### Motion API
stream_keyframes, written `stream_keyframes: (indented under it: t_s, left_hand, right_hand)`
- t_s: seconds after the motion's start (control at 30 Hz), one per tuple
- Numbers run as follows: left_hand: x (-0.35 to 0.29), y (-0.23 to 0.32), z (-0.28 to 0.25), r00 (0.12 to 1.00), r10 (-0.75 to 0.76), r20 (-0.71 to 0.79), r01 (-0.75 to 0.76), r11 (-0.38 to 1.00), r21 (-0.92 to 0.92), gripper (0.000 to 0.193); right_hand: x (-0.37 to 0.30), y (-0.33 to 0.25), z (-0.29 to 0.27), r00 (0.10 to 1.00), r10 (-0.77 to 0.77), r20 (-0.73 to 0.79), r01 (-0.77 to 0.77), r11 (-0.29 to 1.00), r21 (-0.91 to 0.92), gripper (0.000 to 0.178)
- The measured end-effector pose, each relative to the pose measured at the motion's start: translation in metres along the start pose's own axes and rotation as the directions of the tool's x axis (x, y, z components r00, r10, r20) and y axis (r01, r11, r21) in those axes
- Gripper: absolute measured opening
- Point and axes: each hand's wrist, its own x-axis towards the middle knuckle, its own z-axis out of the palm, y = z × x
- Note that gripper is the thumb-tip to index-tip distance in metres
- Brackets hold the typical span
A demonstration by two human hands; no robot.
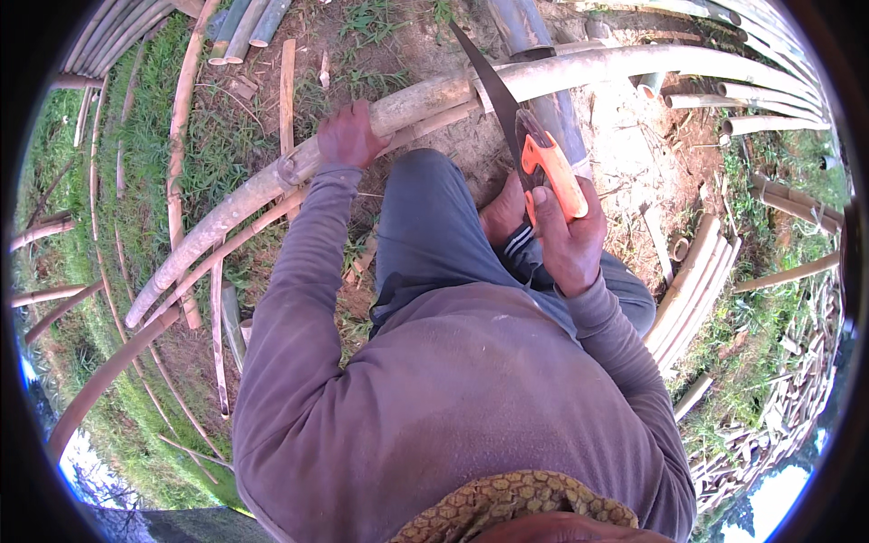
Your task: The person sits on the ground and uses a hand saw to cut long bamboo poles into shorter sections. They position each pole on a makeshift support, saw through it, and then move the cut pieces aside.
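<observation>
A long pale bamboo pole [425, 101] runs across in front of me, from the lower left to the upper right. My left hand [351, 136] is wrapped over it and presses on its top. In my right hand [572, 237] I grip the orange handle of a hand saw [493, 90]. Its dark blade points up and to the left and lies across the pole, right of my left hand. Whether the teeth bite into the bamboo I cannot tell. Under the pole stretches a thinner bamboo strip [433, 123].
A thick grey bamboo pole [563, 127] lies under the long one. Cut bamboo pieces [695, 281] lie to the right, with more poles [769, 109] at the upper right. Several poles [181, 136] rest on grass at the left. My bare foot [505, 213] is near the saw.
</observation>
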Motion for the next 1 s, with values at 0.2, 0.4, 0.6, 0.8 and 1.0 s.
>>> stream_keyframes:
  t_s: [0.2, 0.4, 0.6, 0.8, 1.0]
  left_hand:
    - [-0.002, -0.003, 0.0, 0.995, -0.004, -0.098, 0.001, 0.999, -0.035, 0.07]
    - [0.004, -0.009, 0.014, 0.99, 0.025, -0.141, -0.03, 0.999, -0.029, 0.069]
    - [0.005, -0.008, 0.017, 0.995, 0.013, -0.097, -0.014, 1.0, -0.008, 0.07]
    - [0.005, -0.012, 0.015, 0.999, -0.014, -0.052, 0.014, 1.0, 0.002, 0.072]
    - [0.02, -0.018, 0.01, 0.991, -0.042, -0.13, 0.038, 0.999, -0.031, 0.067]
  right_hand:
    - [0.031, -0.059, -0.009, 0.964, 0.246, 0.103, -0.258, 0.958, 0.124, 0.028]
    - [0.05, -0.057, 0.007, 0.967, 0.24, 0.084, -0.236, 0.97, -0.059, 0.026]
    - [0.062, -0.06, 0.026, 0.981, 0.179, 0.07, -0.173, 0.981, -0.089, 0.025]
    - [0.051, -0.04, 0.027, 0.986, 0.157, -0.052, -0.158, 0.987, -0.02, 0.017]
    - [0.047, -0.048, 0.026, 0.998, 0.068, 0.01, -0.067, 0.995, -0.077, 0.021]
